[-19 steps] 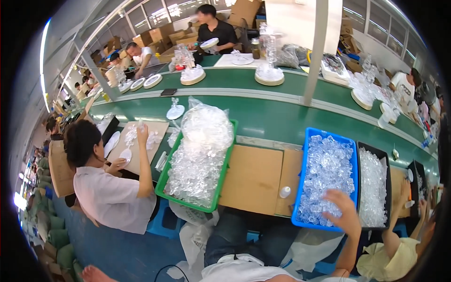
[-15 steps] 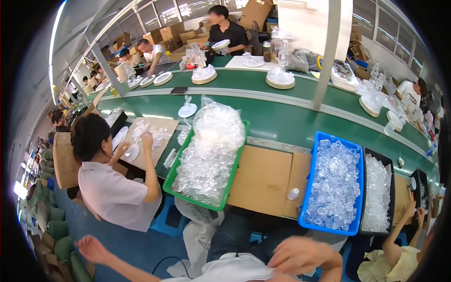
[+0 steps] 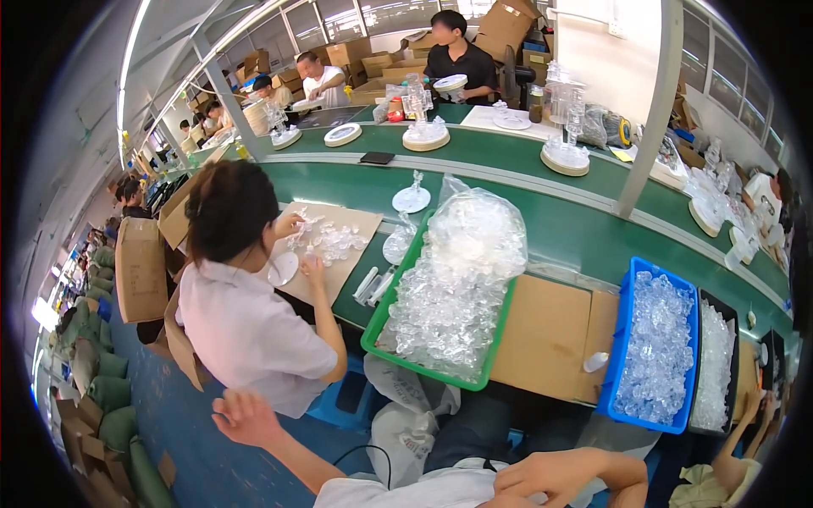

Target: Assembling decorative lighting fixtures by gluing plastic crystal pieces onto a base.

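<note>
My left hand [image 3: 246, 417] is raised off to the left, behind a seated co-worker. Its fingers are loosely bent and apart, with nothing in them. Close to my body, my right hand [image 3: 542, 476] lies against my white shirt [image 3: 415, 489], fingers spread and holding nothing that shows. In front of me on the bench, a green tray [image 3: 432, 370] is heaped with clear plastic pieces [image 3: 440, 322], a plastic bag [image 3: 483, 224] of more on top. Right of it lies a cardboard sheet [image 3: 542, 339] with a small white bottle [image 3: 595, 362]. Neither hand touches these.
A blue bin [image 3: 648, 422] and a black bin [image 3: 707, 430] of clear pieces stand at the right. The co-worker [image 3: 254, 330] at my left handles small clear parts on cardboard. A metal post [image 3: 652, 110] rises beyond the bench. A blue stool [image 3: 340, 398] is below.
The view has swung left, so the bench and bins sit further right in the picture. My right hand has come down against my shirt. The co-worker's hands have shifted over the small parts.
</note>
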The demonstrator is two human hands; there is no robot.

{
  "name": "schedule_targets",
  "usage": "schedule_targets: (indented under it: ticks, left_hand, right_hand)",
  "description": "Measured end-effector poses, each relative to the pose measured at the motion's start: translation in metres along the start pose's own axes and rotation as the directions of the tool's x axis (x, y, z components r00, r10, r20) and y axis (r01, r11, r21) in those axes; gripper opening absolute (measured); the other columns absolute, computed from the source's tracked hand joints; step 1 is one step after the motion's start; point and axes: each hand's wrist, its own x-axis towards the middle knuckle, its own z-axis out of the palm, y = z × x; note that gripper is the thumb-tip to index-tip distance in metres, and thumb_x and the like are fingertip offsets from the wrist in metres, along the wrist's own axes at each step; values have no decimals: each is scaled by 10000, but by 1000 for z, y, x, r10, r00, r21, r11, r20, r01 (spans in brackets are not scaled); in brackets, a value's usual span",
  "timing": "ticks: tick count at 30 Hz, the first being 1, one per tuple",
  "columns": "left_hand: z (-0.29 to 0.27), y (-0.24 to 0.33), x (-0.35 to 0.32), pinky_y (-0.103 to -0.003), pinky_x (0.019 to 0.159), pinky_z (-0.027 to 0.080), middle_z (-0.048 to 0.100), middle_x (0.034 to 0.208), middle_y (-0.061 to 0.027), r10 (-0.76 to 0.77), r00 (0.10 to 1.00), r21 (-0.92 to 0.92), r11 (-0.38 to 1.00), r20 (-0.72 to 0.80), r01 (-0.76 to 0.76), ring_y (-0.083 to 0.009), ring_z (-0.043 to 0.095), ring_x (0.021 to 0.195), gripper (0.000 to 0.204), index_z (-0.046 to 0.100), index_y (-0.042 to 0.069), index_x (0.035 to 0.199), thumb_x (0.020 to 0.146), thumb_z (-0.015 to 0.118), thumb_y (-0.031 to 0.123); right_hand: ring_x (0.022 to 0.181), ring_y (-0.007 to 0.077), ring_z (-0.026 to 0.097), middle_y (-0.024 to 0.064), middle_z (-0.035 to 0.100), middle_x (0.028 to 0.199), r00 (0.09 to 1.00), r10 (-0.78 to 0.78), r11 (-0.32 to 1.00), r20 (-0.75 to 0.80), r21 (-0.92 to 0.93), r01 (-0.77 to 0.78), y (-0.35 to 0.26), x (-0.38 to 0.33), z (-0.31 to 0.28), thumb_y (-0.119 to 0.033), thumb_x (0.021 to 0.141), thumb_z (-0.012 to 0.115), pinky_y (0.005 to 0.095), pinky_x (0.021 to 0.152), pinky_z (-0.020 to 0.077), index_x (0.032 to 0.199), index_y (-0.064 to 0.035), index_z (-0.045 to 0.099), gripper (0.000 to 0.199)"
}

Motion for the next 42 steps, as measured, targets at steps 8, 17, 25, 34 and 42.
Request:
schedule_targets:
  ticks: [8,17,25,34,42]
  left_hand:
    - [99,-130,-24,-461,893,416,522,1185,-266,-342,-23,298,780,939,550,-395,532,1053,302,571,-70,1121,896,517,124]
    - [112,-137,-40,-496,902,391,446,1263,-271,-144,-154,209,748,977,630,-418,472,1122,267,516,-40,1130,936,461,134]
    - [158,-124,-5,-432,716,447,570,1036,-143,-132,-538,342,887,832,310,-313,564,890,222,572,49,1027,947,455,220]
    - [167,-137,5,-417,791,475,577,1133,-170,-162,-885,884,262,436,388,-355,580,983,335,564,68,1173,938,508,299]
    - [131,-142,-53,-479,960,365,454,1284,-257,-454,-296,514,495,840,700,-400,467,1157,283,496,-41,1167,946,458,132]
  right_hand:
    - [844,49,539,-20,567,932,771,612,568,-176,776,-274,10,25,19,-147,915,594,215,713,437,1050,-64,542,167]
    - [853,249,600,114,610,952,816,534,842,-222,45,-538,-40,-20,50,-197,853,608,370,736,474,1035,-64,597,225]
    - [847,320,585,152,538,1150,917,361,885,-171,-248,-395,-128,-17,23,-170,828,605,391,702,481,1075,-77,540,272]
    - [875,355,623,173,585,1094,981,128,964,-144,250,-90,-112,-54,20,-225,857,588,391,772,502,1096,-76,573,282]
    - [947,318,612,173,582,1155,838,189,884,-512,460,82,-36,-118,100,-344,853,613,388,832,480,1142,-76,566,397]
